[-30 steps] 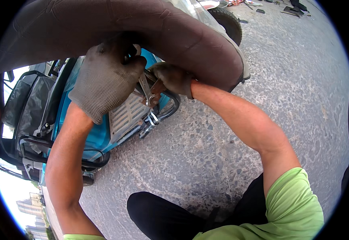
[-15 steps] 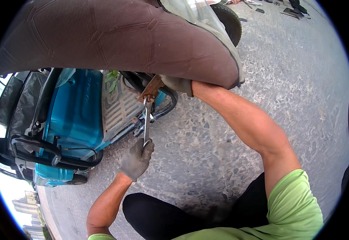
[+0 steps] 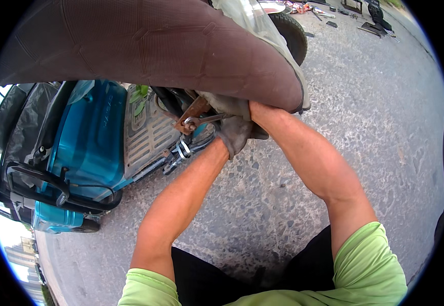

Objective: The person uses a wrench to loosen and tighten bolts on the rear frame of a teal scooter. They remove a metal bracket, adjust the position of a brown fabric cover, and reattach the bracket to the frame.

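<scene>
wrench [image 3: 211, 119], handle against left fingers [image 3: 236, 128], head at bolt [image 3: 192, 127] on rusty bracket [image 3: 197, 107]

A lime-green shirt [image 3: 303, 298] shows at six o'clock, its creased short left sleeve [image 3: 149, 287] at seven and right sleeve [image 3: 367, 260] at four, both ending above the elbow. Black trousers [image 3: 197, 270] cover the legs, also toward six. Dull grey-brown gloves [image 3: 236, 133], reaching the wrists, clothe the left grip [image 3: 236, 133] and right grip [image 3: 227, 103] toward twelve, leaving the forearms [image 3: 194, 188] bare.
</scene>
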{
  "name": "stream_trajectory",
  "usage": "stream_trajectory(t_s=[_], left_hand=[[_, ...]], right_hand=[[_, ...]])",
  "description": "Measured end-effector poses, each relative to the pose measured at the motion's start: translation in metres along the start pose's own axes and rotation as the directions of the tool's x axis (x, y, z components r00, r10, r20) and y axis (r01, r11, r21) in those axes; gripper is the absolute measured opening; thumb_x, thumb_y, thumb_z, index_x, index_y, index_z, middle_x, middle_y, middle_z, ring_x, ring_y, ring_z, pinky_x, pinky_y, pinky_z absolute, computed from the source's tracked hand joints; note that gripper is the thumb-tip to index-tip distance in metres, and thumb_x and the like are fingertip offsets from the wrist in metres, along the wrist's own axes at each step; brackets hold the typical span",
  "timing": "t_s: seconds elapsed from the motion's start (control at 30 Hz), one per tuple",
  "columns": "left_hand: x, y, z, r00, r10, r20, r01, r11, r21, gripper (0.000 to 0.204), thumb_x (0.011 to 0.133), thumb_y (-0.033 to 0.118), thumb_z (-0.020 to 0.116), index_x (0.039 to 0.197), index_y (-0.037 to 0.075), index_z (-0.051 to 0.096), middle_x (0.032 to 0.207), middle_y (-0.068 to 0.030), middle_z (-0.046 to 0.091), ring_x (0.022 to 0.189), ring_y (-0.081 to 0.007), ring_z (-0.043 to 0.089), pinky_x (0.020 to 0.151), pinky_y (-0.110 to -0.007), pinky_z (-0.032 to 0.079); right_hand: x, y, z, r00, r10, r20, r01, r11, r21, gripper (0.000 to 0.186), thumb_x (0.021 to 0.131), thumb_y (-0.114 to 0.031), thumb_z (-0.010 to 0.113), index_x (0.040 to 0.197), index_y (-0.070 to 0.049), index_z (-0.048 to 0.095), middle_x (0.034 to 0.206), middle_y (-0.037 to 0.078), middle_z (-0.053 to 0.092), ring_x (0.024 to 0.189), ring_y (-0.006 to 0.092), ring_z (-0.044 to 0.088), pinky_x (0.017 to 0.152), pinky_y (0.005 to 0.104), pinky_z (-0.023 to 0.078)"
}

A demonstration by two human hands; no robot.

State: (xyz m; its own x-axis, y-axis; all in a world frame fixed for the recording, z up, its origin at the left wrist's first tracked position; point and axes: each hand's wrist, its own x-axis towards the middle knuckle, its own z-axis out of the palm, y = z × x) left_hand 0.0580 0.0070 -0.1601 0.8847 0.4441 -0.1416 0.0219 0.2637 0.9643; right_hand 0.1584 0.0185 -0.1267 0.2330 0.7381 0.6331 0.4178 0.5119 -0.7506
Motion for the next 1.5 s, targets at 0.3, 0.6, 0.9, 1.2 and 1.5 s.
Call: stream_trajectory(t_s=[0.3,0.6,0.9,1.2,1.5], left_hand=[[0.021,-0.004,0.002,0.81,0.546,-0.215,-0.283,0.684,0.672,0.034,0.105,0.02,0.054,0.136,0.006,0.055,0.129,-0.0123,0.062,0.111,-0.0236,0.064,0.088,-0.043,0.06],[-0.028,0.049,0.018,0.992,0.121,-0.044,-0.124,0.991,-0.059,0.03,0.107,0.019,0.052,0.13,0.001,0.062,0.119,-0.0145,0.069,0.097,-0.0224,0.07,0.085,-0.04,0.061],[-0.05,0.065,0.016,0.976,0.207,-0.067,-0.212,0.975,-0.062,0.038,0.11,0.032,0.049,0.128,0.002,0.064,0.105,-0.0109,0.073,0.085,-0.0177,0.068,0.078,-0.036,0.058],[-0.116,0.09,-0.002,0.981,-0.196,0.014,0.166,0.867,0.471,0.046,0.103,0.034,0.063,0.128,-0.005,0.062,0.1,-0.0142,0.075,0.081,-0.019,0.073,0.069,-0.029,0.061],[-0.154,0.097,-0.095,0.984,-0.013,-0.176,0.028,0.996,0.086,0.065,0.103,0.058,0.051,0.128,-0.001,0.061,0.097,-0.0194,0.074,0.081,-0.0266,0.074,0.066,-0.035,0.062]], right_hand=[[0.003,-0.028,-0.026,0.997,0.001,0.073,0.004,0.998,-0.069,0.031,0.102,-0.033,0.058,0.1,-0.005,0.07,0.091,0.005,0.071,0.083,0.0176,0.065,0.082,0.0344,0.05],[0.003,-0.099,-0.061,0.979,-0.069,0.192,0.168,0.81,-0.563,0.034,0.101,-0.036,0.059,0.1,-0.004,0.071,0.088,0.006,0.072,0.08,0.0195,0.066,0.08,0.0351,0.051],[-0.012,-0.103,-0.103,0.796,0.584,0.159,-0.462,0.756,-0.463,0.048,0.105,-0.046,0.052,0.111,-0.002,0.069,0.089,0.011,0.072,0.074,0.0153,0.069,0.069,0.0307,0.056],[-0.024,-0.095,-0.102,0.854,0.502,0.132,-0.478,0.86,-0.18,0.042,0.107,-0.044,0.053,0.108,-0.003,0.062,0.079,0.003,0.06,0.064,0.0104,0.053,0.057,0.026,0.045],[-0.022,-0.108,-0.093,0.869,0.488,0.08,-0.446,0.843,-0.301,0.041,0.106,-0.042,0.056,0.1,-0.003,0.066,0.073,0.001,0.055,0.06,0.0095,0.049,0.056,0.0265,0.043]])
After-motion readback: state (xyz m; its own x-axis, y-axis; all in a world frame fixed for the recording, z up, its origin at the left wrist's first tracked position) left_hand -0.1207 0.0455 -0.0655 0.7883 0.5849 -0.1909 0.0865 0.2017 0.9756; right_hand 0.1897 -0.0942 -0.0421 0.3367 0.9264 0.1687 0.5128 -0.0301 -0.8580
